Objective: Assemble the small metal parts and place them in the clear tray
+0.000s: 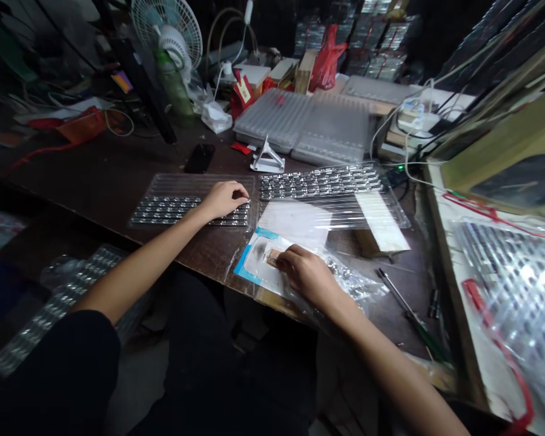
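Note:
My left hand (227,200) is over the right end of a clear ribbed tray (181,181), thumb and fingers pinched near its edge. Whatever they hold is too small to name. Rows of small shiny metal parts (163,210) lie in the tray's near half. My right hand (306,272) is closed, fingertips together at the edge of a small brown piece (273,258) on a white pad with blue tape (245,266). I cannot tell whether they grip that piece or something smaller. Beside this hand lies a clear plastic bag (354,281) with small metal parts.
A second clear tray (300,213) holds metal parts in its far half; a white strip (379,221) crosses its right side. A screwdriver-like tool (409,312) lies at right. Behind are a white stand (267,158), a phone (200,158) and stacked clear trays (272,118).

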{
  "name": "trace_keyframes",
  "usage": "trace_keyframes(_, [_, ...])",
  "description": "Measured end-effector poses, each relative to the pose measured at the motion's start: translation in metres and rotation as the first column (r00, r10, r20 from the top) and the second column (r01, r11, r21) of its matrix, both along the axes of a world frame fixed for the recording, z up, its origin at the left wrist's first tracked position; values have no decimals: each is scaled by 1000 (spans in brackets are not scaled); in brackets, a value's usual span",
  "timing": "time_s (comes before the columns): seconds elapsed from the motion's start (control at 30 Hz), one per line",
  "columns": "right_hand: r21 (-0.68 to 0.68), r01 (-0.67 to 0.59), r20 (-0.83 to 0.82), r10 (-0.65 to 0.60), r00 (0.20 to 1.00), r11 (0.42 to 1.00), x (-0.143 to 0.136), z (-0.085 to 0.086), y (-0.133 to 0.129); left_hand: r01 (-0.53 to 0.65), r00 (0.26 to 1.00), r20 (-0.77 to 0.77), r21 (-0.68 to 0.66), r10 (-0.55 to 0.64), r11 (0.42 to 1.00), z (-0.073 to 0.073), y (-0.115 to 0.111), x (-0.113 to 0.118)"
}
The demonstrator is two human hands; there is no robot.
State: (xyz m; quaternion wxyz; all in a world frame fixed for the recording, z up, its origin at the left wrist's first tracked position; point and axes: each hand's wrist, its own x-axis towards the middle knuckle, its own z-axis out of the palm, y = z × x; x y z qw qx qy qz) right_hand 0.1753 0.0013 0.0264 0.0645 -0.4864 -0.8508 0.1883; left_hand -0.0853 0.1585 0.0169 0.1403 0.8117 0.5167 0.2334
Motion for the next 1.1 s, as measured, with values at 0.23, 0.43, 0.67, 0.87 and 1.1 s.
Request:
trace_keyframes(0.23, [6, -35, 159, 34, 987, 999, -6, 6, -4, -50, 992, -115, 7, 50, 999, 2, 3, -6])
trace_keyframes(0.43, [-60, -31, 85, 37, 996, 998, -3, 15, -2, -25, 997, -79, -40, 22, 999, 2, 1, -5])
trace_keyframes(0.67, [-48, 49, 9, -49, 999, 998, 37, 28, -4, -39, 985, -165, 12, 41, 999, 6, 3, -5])
trace_keyframes(0.87, [-94, 95, 142, -81, 987, 991, 61, 42, -13, -30, 980, -195, 4, 30, 1000, 2, 4, -7])
trace_keyframes(1.1, [57, 251, 537, -241, 808, 966, 49, 65, -25, -62, 972, -225, 30, 67, 998, 11, -7, -3])
